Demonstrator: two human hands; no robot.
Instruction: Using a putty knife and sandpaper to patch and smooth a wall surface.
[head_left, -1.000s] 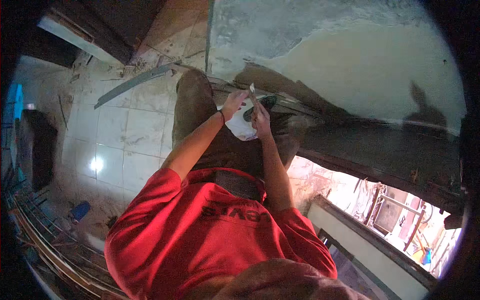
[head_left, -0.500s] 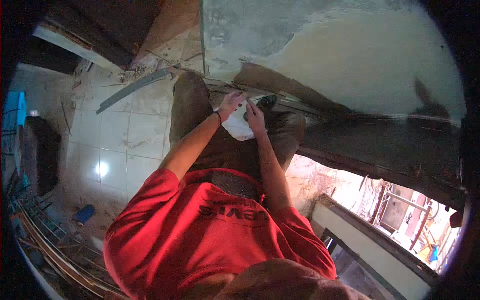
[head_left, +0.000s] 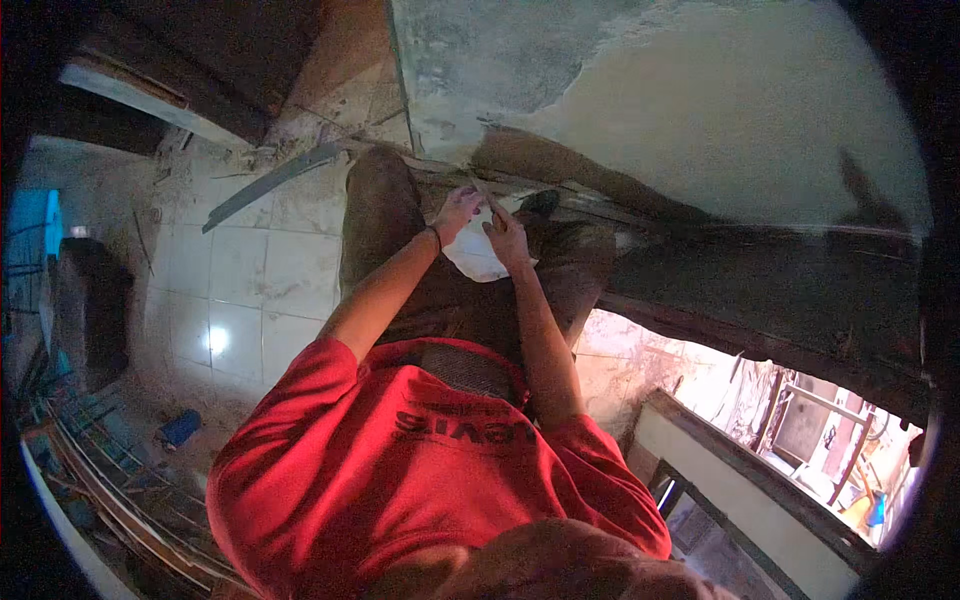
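My left hand, with a dark band at its wrist, is raised in front of my lap with its fingers curled together. Close to its right, my right hand is closed too, and the fingertips of both nearly meet. A thin, pale, narrow piece shows at the fingertips, too small to name. Whatever else the fingers hold is hidden. Below and behind the hands, a white thing with a rounded lower edge rests between my legs; its kind cannot be made out.
A pale wall with patchy plaster rises in front. On the dusty tiled floor at left lie a long grey strip and a blue object. Long rods and strips are piled at lower left. A bright opening is at right.
My right hand has turned slightly, its fingers curling nearer the left hand. A dark round spot visible beside it on the white thing is now hidden. The view has shifted slightly.
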